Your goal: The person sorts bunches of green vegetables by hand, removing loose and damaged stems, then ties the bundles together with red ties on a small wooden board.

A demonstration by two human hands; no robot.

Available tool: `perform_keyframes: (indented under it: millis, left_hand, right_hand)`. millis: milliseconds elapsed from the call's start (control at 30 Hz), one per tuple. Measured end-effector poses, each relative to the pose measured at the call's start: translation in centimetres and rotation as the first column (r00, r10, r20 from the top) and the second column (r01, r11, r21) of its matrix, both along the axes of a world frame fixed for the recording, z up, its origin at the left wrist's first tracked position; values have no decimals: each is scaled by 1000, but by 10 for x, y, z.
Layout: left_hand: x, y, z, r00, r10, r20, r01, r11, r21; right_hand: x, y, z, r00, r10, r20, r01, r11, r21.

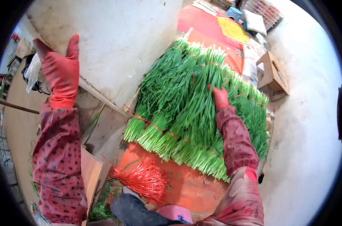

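My left hand (61,71), in a red rubber glove, is raised at the upper left in front of the pale wall, its fingers spread and holding nothing. My right hand (219,97), gloved in red too, rests at the right side of a long bundle of green leafy stalks (203,90); its fingers are partly hidden by the leaves. This bundle lies on top of a wide stack of similar bundles (159,126), tied with red bands, white-green ends at the far and near edges.
A bunch of red ties (146,180) lies on the red sheet (190,188) near my knee. At the right stands a wooden stool (272,73) by the white wall (303,113). A blue stool (234,13) and a white cushion (255,22) are at the back.
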State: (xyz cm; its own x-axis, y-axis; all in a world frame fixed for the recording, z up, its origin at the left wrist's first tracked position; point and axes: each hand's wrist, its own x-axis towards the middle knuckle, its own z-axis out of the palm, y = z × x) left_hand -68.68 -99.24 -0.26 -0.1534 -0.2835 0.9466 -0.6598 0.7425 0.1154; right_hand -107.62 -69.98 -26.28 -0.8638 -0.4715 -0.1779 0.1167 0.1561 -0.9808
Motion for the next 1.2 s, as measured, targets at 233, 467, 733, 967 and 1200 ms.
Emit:
perform_keyframes:
  millis: [233, 467, 733, 967, 1200]
  left_hand:
    - [11, -23, -14, 994, -22, 103, 34, 992, -119]
    - [12, -31, -14, 1000, 10, 17, -8, 993, -120]
    - [-9, -37, -27, 946, 205, -252, -245, 960, -139]
    - [43, 12, -18, 984, 143, 104, -139, 989, -44]
    - [166, 184, -78, 824, -465, 325, -112, 428, 897]
  right_hand:
    - [-25, -111, -134, 951, 226, -210, -47, 778, 627]
    - [-78, -135, -176, 839, 264, -475, 64, 821, 568]
    - [37, -128, -79, 611, 445, -655, 160, 741, 652]
    - [301, -54, -100, 247, 891, -381, -492, 454, 743]
    - [473, 171, -147, 351, 937, -9, -782, 298, 547]
